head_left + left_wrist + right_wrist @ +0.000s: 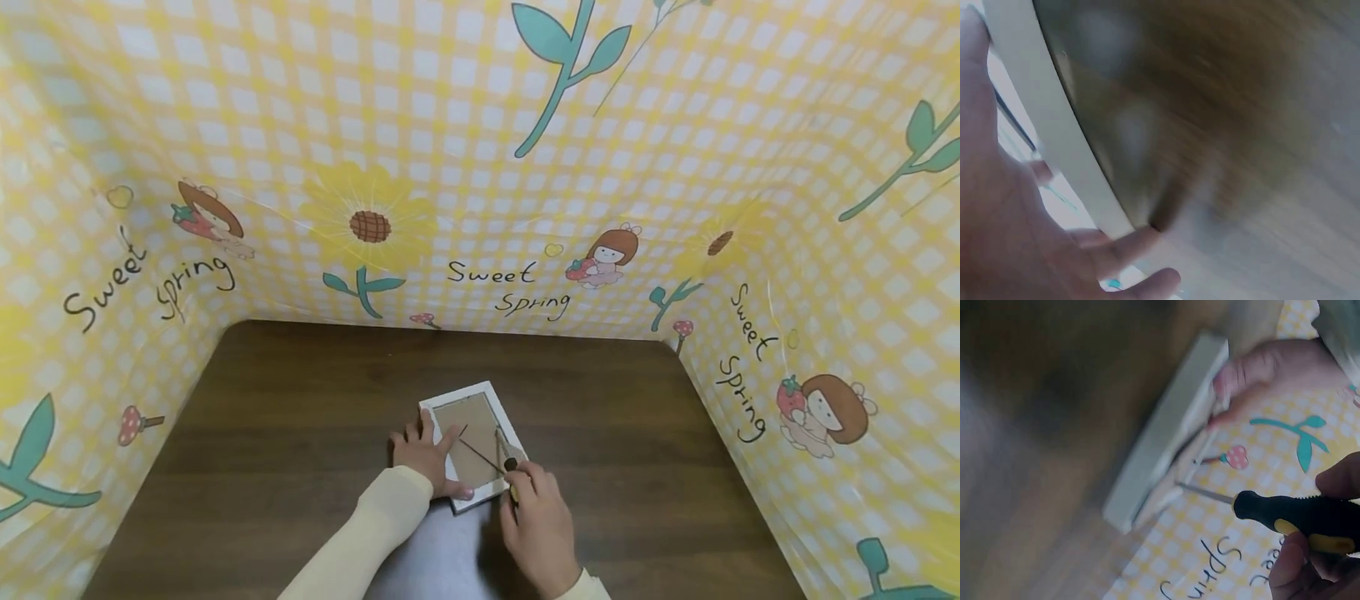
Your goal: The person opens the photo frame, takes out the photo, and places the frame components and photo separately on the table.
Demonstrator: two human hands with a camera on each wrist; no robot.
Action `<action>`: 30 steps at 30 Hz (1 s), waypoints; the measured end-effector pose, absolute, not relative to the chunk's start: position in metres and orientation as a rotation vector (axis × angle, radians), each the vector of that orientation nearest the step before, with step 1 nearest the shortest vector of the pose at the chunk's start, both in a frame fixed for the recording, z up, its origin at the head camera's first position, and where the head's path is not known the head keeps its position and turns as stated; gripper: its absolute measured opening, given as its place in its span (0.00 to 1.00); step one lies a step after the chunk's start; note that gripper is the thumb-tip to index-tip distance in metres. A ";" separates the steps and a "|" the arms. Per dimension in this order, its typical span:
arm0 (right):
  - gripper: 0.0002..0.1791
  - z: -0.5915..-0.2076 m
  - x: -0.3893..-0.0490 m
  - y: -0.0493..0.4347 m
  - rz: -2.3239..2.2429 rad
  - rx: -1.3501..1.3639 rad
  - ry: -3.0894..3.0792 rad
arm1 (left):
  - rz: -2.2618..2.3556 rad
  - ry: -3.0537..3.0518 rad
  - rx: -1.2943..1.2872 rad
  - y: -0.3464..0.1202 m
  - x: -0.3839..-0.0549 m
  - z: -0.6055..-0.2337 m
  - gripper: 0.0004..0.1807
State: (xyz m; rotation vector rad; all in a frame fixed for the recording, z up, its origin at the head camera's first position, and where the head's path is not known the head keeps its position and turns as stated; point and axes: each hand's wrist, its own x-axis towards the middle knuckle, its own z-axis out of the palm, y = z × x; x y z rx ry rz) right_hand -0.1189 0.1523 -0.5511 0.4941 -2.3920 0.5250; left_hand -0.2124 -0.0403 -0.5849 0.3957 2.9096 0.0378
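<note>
- Right hand: thumb and fingers are gripping the black-and-yellow handle of a screwdriver.
- Screwdriver: its shaft is pointing at the inner edge of the right side of a white frame; I am not able to tell whether the tip is touching.
- Left hand: digits are lying spread over and beside the frame's left side, thumb resting at the near corner.
- Frame: it is lying askew on the tabletop, brown board facing up, well in from the far edge, roughly midway between left and right edges.
- Risk, judged: sideways force could be sending the tip skidding, scoring the board or striking the left hand.
- Risk, judged: with bracing coming from the left only, hard prying could be pivoting the frame.
- Beyond the far edge: a yellow-checked cloth is hanging.
</note>
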 end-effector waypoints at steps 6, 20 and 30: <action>0.13 -0.559 -0.119 0.144 0.498 0.564 -2.428 | -0.108 2.994 0.320 -0.021 -0.204 -0.590 0.66; 0.10 -0.558 -0.131 0.131 0.411 0.660 -2.364 | -0.187 3.155 0.497 -0.026 -0.203 -0.591 0.53; 0.10 -0.556 -0.132 0.128 0.417 0.662 -2.366 | -0.358 3.185 0.477 -0.014 -0.198 -0.591 0.49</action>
